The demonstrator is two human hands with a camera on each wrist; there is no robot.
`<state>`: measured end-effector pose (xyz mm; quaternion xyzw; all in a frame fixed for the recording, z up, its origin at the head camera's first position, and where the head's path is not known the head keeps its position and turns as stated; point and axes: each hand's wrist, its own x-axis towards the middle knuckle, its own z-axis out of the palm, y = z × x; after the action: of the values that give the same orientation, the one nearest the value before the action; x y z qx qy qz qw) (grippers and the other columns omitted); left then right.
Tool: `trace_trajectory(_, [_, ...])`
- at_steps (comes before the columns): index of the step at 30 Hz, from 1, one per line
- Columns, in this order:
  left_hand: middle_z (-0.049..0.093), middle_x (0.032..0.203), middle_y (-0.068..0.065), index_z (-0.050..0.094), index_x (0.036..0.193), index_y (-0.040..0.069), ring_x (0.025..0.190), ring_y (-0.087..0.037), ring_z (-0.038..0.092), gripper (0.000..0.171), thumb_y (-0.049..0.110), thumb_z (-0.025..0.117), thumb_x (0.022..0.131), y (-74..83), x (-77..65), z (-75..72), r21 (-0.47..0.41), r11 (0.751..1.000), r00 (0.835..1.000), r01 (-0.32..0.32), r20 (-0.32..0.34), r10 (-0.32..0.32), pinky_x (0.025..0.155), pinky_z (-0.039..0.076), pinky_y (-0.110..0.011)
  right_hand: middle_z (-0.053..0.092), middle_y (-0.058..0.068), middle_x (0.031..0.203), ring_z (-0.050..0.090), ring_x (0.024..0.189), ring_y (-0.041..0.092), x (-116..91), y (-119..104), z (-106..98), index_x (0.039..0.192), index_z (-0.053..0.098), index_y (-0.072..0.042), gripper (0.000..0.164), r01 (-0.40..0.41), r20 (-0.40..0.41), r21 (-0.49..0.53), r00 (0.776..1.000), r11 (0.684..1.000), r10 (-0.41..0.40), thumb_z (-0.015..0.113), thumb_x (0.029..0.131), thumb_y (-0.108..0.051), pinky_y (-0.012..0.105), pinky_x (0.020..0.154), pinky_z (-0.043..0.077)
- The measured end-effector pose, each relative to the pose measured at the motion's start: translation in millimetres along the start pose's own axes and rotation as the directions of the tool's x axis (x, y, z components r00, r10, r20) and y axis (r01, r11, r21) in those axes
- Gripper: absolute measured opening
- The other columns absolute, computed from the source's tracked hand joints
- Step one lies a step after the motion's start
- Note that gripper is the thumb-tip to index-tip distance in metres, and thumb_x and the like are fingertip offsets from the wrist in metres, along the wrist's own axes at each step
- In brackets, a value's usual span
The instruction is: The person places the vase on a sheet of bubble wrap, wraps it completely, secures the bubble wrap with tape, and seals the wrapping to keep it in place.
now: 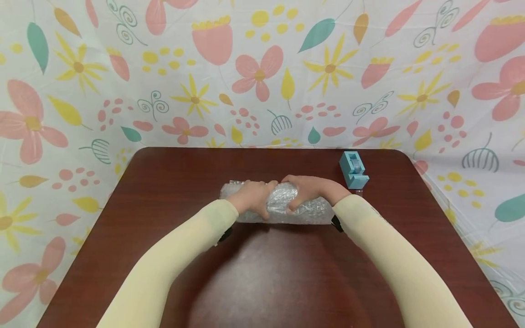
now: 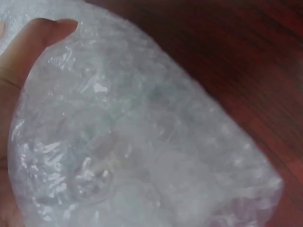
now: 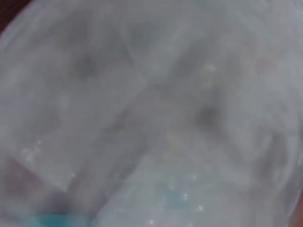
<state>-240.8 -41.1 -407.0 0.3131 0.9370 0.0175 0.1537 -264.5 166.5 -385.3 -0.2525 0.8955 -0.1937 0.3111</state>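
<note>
A bundle of clear bubble wrap (image 1: 283,200) lies lengthwise across the table, rolled into a long shape. My left hand (image 1: 252,197) grips its left-middle part from above, thumb toward the near side. On the right-middle part, my right hand (image 1: 309,188) holds the roll with its fingers over the far side and the thumb in front. In the left wrist view the bubble wrap (image 2: 142,123) bulges, with the left thumb bent over its surface. The right wrist view is nearly filled by blurred bubble wrap (image 3: 156,104); whatever is inside is hidden.
A light blue tape dispenser (image 1: 353,171) stands at the far right of the dark red-brown table (image 1: 262,273), just beyond the right wrist. Behind the table's far edge hangs a white cloth (image 1: 262,82) printed with flowers and leaves.
</note>
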Motion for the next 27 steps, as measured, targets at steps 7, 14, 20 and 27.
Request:
trace_trajectory(7, [0.074,0.123,-0.007,0.020,0.164,0.009,0.107,-0.023,0.070,0.109,0.041,0.082,0.081,2.3,0.9,-4.5,-0.039,0.999,0.992,-0.003,0.125,0.008,0.098,0.056,-0.043,0.028,0.018,0.169,0.030,0.155,0.040,-5,-10,-7,0.163,0.026,-0.009,0.104,-0.044,0.120,-0.080,0.991,0.996,0.054,0.082,0.083,-0.044,0.060,0.121,0.034])
trace_trajectory(14, [0.076,0.105,-0.003,0.015,0.165,0.009,0.088,-0.017,0.068,0.110,0.044,0.080,0.083,7.4,4.4,-4.9,-0.038,0.999,0.983,0.012,0.181,-0.005,0.094,0.057,-0.041,0.032,0.019,0.167,0.030,0.155,0.040,-14,-17,-2,0.162,0.027,-0.004,0.103,-0.014,0.077,-0.140,0.997,0.990,0.025,0.085,0.083,-0.037,0.059,0.124,0.030])
trace_trajectory(20, [0.075,0.117,-0.005,0.018,0.164,0.008,0.102,-0.020,0.070,0.109,0.044,0.080,0.083,6.1,3.0,-7.0,-0.032,0.999,0.984,0.018,0.178,-0.012,0.096,0.057,-0.041,0.044,0.021,0.160,0.039,0.149,0.041,-26,-17,10,0.156,0.040,-0.002,0.092,0.025,-0.102,-0.144,0.994,0.989,-0.040,0.086,0.082,-0.033,0.058,0.122,0.035])
trace_trajectory(27, [0.072,0.126,-0.009,0.019,0.163,0.006,0.105,-0.023,0.071,0.107,0.040,0.081,0.083,2.9,2.1,-8.0,-0.035,0.999,0.983,0.020,0.183,-0.013,0.095,0.057,-0.038,0.052,0.024,0.151,0.052,0.138,0.042,-50,-26,45,0.149,0.050,-0.005,0.079,0.045,-0.397,-0.347,0.898,0.937,-0.190,0.085,0.084,-0.032,0.063,0.109,0.046])
